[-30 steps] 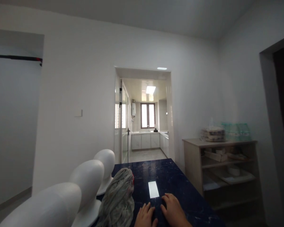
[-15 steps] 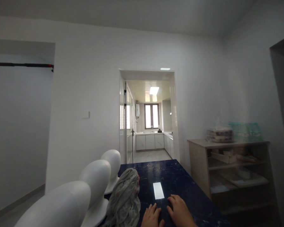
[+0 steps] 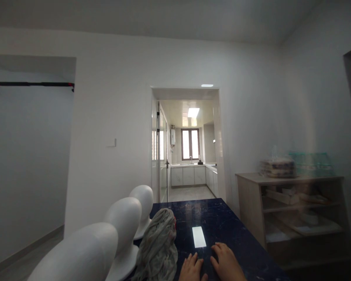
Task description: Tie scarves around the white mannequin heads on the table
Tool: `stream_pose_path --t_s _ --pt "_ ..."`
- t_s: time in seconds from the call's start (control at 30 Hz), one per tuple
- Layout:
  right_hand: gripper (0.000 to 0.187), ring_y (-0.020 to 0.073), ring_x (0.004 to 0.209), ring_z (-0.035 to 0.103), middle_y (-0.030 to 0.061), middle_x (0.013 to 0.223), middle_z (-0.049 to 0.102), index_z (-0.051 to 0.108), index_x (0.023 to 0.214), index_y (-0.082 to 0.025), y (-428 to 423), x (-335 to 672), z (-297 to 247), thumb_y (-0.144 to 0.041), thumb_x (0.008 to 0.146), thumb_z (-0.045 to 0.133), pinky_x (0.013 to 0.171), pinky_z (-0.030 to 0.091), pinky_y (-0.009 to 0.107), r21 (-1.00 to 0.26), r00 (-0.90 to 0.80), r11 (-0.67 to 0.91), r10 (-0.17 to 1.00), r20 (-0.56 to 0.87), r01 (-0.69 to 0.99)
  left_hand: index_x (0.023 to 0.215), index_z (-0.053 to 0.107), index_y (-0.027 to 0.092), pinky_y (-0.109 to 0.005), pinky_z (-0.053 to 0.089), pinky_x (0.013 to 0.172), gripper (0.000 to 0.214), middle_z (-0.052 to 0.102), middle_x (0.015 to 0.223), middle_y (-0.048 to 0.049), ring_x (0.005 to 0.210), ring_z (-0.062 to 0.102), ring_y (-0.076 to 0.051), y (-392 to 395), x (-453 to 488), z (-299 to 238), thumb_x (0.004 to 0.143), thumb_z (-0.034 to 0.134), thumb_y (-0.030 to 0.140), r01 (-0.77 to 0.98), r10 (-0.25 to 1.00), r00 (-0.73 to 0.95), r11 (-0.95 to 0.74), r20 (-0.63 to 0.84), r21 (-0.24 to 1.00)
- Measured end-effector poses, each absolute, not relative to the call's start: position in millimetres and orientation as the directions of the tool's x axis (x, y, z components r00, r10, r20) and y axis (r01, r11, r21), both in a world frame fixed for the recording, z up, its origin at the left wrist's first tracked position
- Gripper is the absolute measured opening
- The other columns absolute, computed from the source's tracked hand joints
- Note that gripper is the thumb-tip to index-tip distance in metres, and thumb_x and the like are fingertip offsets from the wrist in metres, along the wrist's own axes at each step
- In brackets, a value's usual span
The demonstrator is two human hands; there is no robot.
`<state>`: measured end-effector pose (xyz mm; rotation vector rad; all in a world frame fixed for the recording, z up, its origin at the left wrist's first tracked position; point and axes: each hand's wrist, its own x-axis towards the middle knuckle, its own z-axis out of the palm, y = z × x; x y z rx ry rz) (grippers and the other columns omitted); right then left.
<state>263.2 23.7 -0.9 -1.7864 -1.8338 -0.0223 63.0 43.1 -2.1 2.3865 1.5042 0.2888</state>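
My left hand (image 3: 191, 267) rests at the near end of the dark blue, marble-patterned table (image 3: 190, 210), fingers stretched out and holding nothing. Beside it on the right, my right hand (image 3: 226, 262) is also open, its fingers a little bent above the tabletop. Left of my hands lies a crumpled grey cloth (image 3: 159, 246) with a bit of red at its edge. A bright white rectangle (image 3: 199, 237), which looks like reflected light, shows on the table just beyond my fingers. Both wrists are cut off by the bottom edge.
Three white, rounded heads on flared bases, the middle one (image 3: 124, 218) among them, line the table's left side. A wooden shelf unit (image 3: 251, 210) stands at the right, with a wrapped stack (image 3: 276, 168) and a greenish package (image 3: 312, 164) on top. Ahead, a doorway opens onto a kitchen.
The view has turned slightly left, so the whole scene sits a little further right. Both hands remain open on the table in nearly the same place.
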Motion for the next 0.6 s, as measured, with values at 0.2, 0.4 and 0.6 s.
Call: stream_pose_path --t_s 0.2,0.4,0.6 --pt "0.046 0.0286 0.138 0.061 0.0129 0.144 0.070 0.074 0.130 -0.021 22.2 262.9 -0.1 -0.031 0.091 0.053 0.122 0.041 0.043 -0.367 0.048 0.120 0.908 0.417 0.923 0.155 0.056 0.024 -0.049 0.017 0.134 0.069 0.036 0.174 -0.0080 0.164 0.027 -0.032 44.0 62.3 -3.8 0.087 0.056 0.039 0.839 0.900 0.435 -0.408 0.004 0.360" --pt "0.046 0.0290 0.137 0.061 0.0132 0.144 0.070 0.075 0.131 -0.021 24.2 263.9 -1.1 -0.032 0.091 0.053 0.121 0.042 0.042 -0.362 0.043 0.120 0.911 0.411 0.924 0.156 0.055 0.025 -0.048 0.018 0.134 0.070 0.036 0.174 -0.0069 0.164 0.027 -0.032 46.3 62.1 -6.2 0.088 0.055 0.043 0.844 0.899 0.437 -0.412 0.004 0.342" --pt "0.046 0.0285 0.137 0.061 0.0131 0.143 0.070 0.075 0.130 -0.020 25.5 264.0 -1.6 -0.032 0.092 0.053 0.121 0.042 0.042 -0.368 0.045 0.121 0.910 0.412 0.922 0.156 0.055 0.023 -0.050 0.018 0.134 0.070 0.036 0.174 -0.0085 0.163 0.027 -0.033 45.3 62.7 -5.4 0.088 0.054 0.042 0.844 0.901 0.434 -0.408 0.006 0.348"
